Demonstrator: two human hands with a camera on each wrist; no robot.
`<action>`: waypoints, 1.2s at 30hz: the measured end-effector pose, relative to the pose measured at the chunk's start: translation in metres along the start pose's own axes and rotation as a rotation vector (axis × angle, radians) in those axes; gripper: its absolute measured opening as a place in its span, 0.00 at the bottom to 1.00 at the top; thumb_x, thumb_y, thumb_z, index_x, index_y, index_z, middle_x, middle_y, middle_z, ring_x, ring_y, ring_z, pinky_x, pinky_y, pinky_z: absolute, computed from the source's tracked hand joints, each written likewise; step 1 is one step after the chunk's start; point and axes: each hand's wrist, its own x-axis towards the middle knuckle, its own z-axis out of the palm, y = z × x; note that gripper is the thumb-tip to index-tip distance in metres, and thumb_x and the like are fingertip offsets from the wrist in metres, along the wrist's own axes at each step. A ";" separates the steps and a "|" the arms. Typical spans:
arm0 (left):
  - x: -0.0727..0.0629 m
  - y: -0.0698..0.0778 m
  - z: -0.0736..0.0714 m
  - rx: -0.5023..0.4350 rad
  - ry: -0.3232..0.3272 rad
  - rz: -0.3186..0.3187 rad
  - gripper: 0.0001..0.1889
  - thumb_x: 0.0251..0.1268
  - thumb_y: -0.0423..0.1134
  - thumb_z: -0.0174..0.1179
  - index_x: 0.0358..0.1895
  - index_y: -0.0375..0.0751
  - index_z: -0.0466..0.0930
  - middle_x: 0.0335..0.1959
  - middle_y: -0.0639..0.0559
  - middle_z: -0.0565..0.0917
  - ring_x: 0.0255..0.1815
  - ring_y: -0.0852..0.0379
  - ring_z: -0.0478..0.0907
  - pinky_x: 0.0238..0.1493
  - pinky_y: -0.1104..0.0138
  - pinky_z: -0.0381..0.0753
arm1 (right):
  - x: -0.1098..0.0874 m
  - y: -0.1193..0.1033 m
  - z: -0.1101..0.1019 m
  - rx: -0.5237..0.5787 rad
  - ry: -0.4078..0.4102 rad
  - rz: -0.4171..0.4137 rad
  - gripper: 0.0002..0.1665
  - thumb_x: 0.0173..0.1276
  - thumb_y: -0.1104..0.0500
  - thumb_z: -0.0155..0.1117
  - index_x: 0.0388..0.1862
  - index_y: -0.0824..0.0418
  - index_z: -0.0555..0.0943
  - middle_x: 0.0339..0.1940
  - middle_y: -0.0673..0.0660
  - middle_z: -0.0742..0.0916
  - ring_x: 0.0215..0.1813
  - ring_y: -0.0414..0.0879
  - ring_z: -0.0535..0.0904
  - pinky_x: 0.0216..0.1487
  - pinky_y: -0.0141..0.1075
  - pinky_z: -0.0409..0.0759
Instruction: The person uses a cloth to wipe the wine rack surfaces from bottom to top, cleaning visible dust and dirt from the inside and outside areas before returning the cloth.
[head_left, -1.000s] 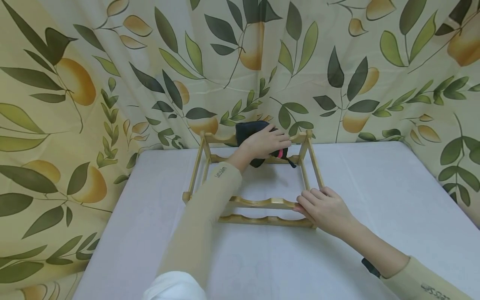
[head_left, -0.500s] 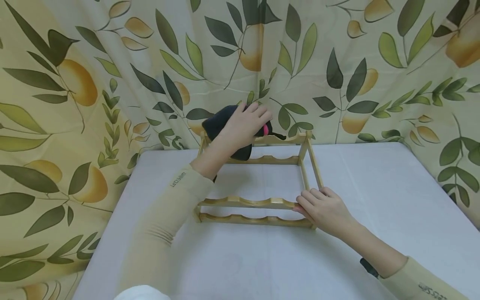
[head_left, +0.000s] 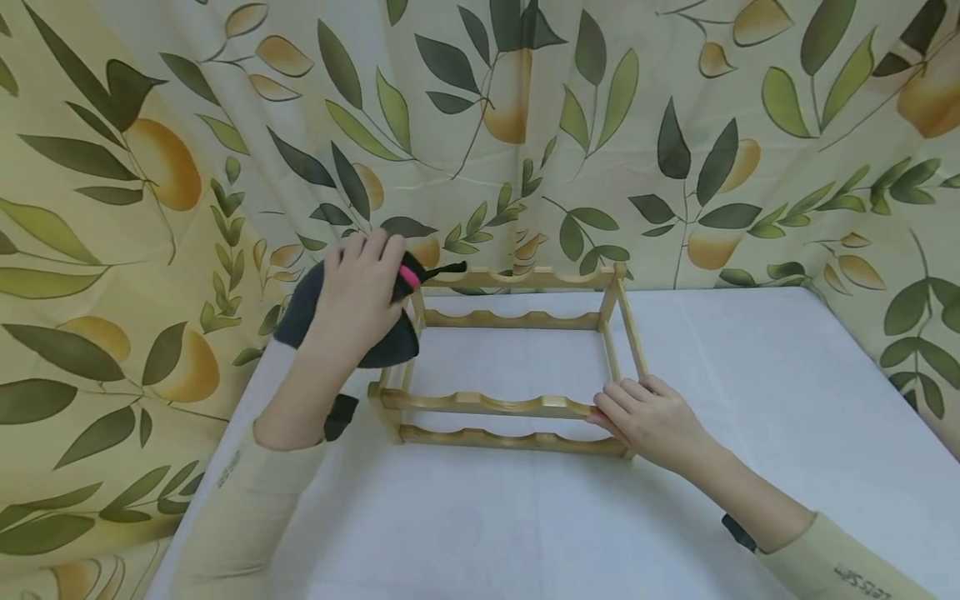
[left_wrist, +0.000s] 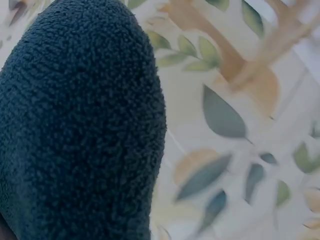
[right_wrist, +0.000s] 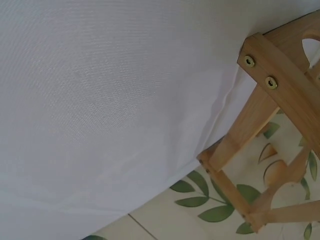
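Observation:
My left hand (head_left: 358, 292) grips a dark blue, fuzzy cloth (head_left: 390, 343) above the back left corner of a wooden rack. A pink tab and a black loop stick out past the fingers. In the left wrist view the plush dark cloth (left_wrist: 85, 120) fills the left half. The light wooden rack (head_left: 517, 404) has scalloped rails, like a wine rack, and stands on the table. My right hand (head_left: 648, 417) holds its front right corner, fingers over the end of the upper front rail. The right wrist view shows a rack post (right_wrist: 280, 75) with two brass screws.
A white cloth covers the table (head_left: 480, 517). Right behind its back edge hangs a curtain (head_left: 480, 125) printed with leaves and fruit; it also runs along the left side. Both forearms wear beige sleeves (head_left: 240, 517).
My left hand has carried the cloth leftward, from the back rails out past the rack's left end. The right hand stays at the front right corner and the rack has not moved.

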 end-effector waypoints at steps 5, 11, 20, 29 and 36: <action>-0.045 -0.032 0.004 -0.053 0.035 -0.160 0.23 0.44 0.28 0.62 0.46 0.33 0.64 0.46 0.38 0.69 0.49 0.38 0.62 0.47 0.46 0.59 | 0.001 0.007 0.004 0.026 0.057 -0.006 0.26 0.74 0.46 0.36 0.28 0.61 0.75 0.21 0.52 0.75 0.23 0.45 0.69 0.22 0.37 0.69; -0.094 -0.059 0.030 -0.081 0.064 -0.306 0.20 0.46 0.27 0.58 0.44 0.30 0.64 0.41 0.35 0.68 0.44 0.38 0.62 0.43 0.45 0.59 | 0.000 0.011 0.007 0.044 0.105 -0.005 0.26 0.74 0.47 0.37 0.27 0.62 0.74 0.21 0.52 0.74 0.22 0.46 0.68 0.22 0.39 0.69; -0.141 -0.065 0.077 -0.091 0.050 -0.396 0.20 0.45 0.31 0.61 0.41 0.29 0.63 0.35 0.35 0.68 0.39 0.38 0.63 0.39 0.45 0.61 | 0.001 0.010 0.009 0.065 0.113 0.012 0.25 0.74 0.47 0.38 0.27 0.62 0.74 0.20 0.52 0.73 0.22 0.46 0.67 0.23 0.41 0.71; -0.168 -0.061 0.105 -0.014 0.012 -0.407 0.24 0.43 0.36 0.64 0.38 0.26 0.61 0.34 0.32 0.66 0.36 0.36 0.63 0.33 0.48 0.61 | 0.000 0.009 0.008 0.052 0.110 0.020 0.25 0.74 0.46 0.38 0.28 0.62 0.74 0.21 0.51 0.74 0.22 0.45 0.66 0.22 0.39 0.67; -0.182 -0.061 0.120 -0.004 -0.045 -0.396 0.24 0.42 0.37 0.65 0.34 0.26 0.60 0.30 0.34 0.64 0.33 0.37 0.62 0.31 0.49 0.60 | 0.000 0.009 0.008 0.055 0.110 0.026 0.25 0.73 0.46 0.38 0.28 0.61 0.74 0.21 0.51 0.74 0.22 0.45 0.66 0.24 0.40 0.69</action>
